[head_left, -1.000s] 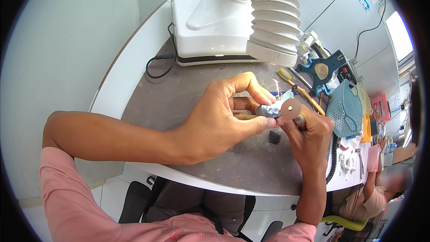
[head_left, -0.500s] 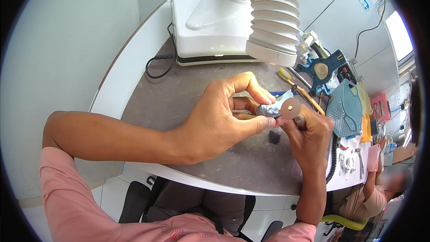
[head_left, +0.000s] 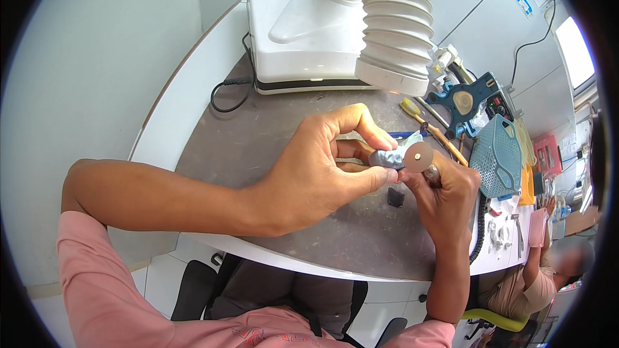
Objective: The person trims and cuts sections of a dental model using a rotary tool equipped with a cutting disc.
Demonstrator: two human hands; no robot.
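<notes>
Between the thumb and fingers of my left hand (head_left: 316,167) is a small lumpy piece (head_left: 387,158), grey-blue with a pale green upper part, like a dental cast or impression. My right hand (head_left: 445,190) is closed around a rotary handpiece (head_left: 432,172), most of which the fingers hide. A thin brown cutting disc (head_left: 418,156) is mounted on its tip. The disc overlaps the right end of the piece in view; whether they touch I cannot tell. Both hands meet just above the grey bench, fingertips close together. Below them lies a small black chip (head_left: 395,197).
A white box-shaped unit (head_left: 303,38) with a ribbed hose (head_left: 396,32) stands behind my hands. To the right are a yellow-bristled brush (head_left: 412,111), a blue stand (head_left: 461,104), a blue basket (head_left: 495,158) and a coiled cable (head_left: 479,232). Another person (head_left: 535,277) sits at far right.
</notes>
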